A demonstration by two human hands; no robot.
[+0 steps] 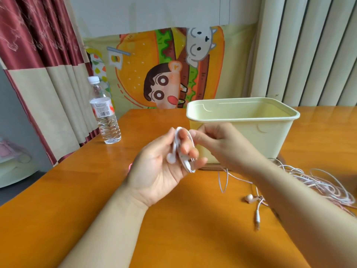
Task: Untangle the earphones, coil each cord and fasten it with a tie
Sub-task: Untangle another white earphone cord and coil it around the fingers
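Note:
A coil of white earphone cord [178, 149] is wound round the fingers of my left hand [164, 165], with a white earbud lying against the palm. My right hand [216, 140] pinches the top of that coil from the right. Both hands hover above the orange table in front of the bin. A second, pink earphone cord [316, 178] lies loose and tangled on the table at the right, partly hidden under my right forearm. Its pink earbud [250, 198] and its plug [257, 219] lie near the forearm. A small pink thing [130, 166] shows just behind my left hand.
A pale green plastic bin [243, 120] stands on the orange table [173, 219] just behind my hands. A clear water bottle [105, 115] stands at the table's far left edge. Curtains and a cartoon cloth hang behind the table.

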